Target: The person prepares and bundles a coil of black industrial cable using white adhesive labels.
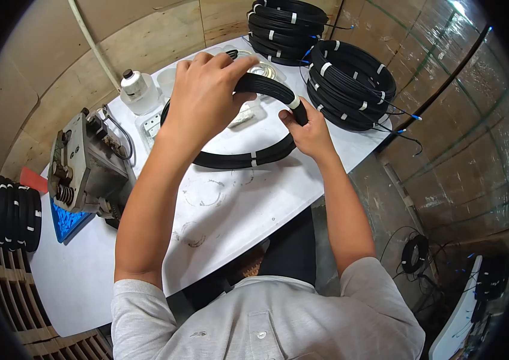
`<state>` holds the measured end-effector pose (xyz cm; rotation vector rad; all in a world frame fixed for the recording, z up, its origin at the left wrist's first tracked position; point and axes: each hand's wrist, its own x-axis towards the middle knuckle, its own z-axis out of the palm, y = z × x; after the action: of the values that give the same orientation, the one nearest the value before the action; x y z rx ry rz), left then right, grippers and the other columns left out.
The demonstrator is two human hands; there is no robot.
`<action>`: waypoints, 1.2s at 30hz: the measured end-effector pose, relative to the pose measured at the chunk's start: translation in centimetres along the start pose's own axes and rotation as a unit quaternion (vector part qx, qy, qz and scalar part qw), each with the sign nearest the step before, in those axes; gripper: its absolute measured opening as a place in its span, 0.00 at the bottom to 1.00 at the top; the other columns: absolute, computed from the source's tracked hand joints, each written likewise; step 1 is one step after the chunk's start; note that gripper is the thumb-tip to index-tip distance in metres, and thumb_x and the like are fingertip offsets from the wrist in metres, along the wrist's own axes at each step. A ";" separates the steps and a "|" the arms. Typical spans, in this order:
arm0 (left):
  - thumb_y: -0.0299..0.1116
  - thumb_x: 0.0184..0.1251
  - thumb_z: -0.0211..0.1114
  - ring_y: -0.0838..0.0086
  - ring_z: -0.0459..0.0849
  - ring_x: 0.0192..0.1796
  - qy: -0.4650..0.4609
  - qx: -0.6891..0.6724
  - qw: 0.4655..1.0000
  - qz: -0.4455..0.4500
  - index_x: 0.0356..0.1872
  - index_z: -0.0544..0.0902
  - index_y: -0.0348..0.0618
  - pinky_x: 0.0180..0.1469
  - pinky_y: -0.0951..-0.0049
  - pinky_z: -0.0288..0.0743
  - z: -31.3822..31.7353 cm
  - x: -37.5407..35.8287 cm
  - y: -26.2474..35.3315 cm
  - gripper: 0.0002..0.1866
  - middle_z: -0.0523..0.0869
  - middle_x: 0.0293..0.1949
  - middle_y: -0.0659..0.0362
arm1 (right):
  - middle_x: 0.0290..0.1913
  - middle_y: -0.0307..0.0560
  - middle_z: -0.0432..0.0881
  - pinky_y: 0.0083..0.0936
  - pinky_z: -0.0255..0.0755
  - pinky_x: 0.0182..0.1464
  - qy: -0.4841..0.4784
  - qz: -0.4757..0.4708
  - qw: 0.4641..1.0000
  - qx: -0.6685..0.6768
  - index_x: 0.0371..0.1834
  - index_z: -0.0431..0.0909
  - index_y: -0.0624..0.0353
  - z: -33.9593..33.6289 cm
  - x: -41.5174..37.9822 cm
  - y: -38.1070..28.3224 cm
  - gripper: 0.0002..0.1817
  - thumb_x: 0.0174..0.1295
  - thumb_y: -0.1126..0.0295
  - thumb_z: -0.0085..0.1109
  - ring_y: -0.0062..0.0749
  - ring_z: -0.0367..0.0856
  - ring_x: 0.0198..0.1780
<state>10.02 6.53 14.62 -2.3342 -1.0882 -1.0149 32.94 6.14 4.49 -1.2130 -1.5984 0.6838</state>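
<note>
A coil of black cable [269, 90], bound with white bands of tape, is held tilted above the white table. My left hand [206, 84] grips its upper left part, fingers over the top and thumb on the inner side. At the coil's right side, my right hand [307, 127] is closed around the bundle just below a white tape band [294, 102]. The coil's lower edge hangs near the tabletop. Part of its left side is hidden behind my left forearm.
Stacked cable coils [350, 87] stand at the table's back right, more coils [287, 30] behind them. A metal machine [89, 162], a blue tray [68, 222] of small blue pieces and a white bottle [134, 86] are on the left. The white table [236, 210] ends near my body.
</note>
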 end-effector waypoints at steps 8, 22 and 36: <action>0.44 0.68 0.71 0.50 0.89 0.39 -0.217 -0.045 0.973 -0.059 0.43 0.85 0.46 0.42 0.50 0.80 -0.9 2.0 -0.1 0.14 0.90 0.31 0.51 | 0.41 0.38 0.85 0.21 0.74 0.44 -0.017 -0.029 0.999 -0.019 0.64 0.82 0.56 -0.8 0.9 -0.1 0.29 0.58 0.65 0.80 0.20 0.77 0.39; 0.25 0.56 0.68 0.55 0.86 0.42 -0.268 -0.206 0.940 -0.035 0.61 0.80 0.42 0.48 0.59 0.79 -4.2 1.4 -2.7 0.27 0.88 0.40 0.47 | 0.32 0.58 0.85 0.37 0.75 0.37 -0.110 -0.132 0.977 -0.124 0.50 0.79 0.58 -1.6 3.3 -6.3 0.14 0.61 0.78 0.61 0.50 0.84 0.31; 0.27 0.57 0.67 0.58 0.83 0.27 -0.113 -0.240 0.940 -0.216 0.43 0.82 0.37 0.35 0.62 0.76 -0.5 -3.6 -4.2 0.12 0.84 0.25 0.48 | 0.30 0.49 0.85 0.30 0.76 0.38 -0.063 -0.098 0.990 -0.083 0.48 0.80 0.60 -1.5 3.5 -4.6 0.14 0.59 0.79 0.61 0.32 0.82 0.30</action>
<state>4.89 7.04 12.41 -2.7088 -1.6534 -1.3119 32.54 7.63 10.22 -1.1295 -1.8819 0.5179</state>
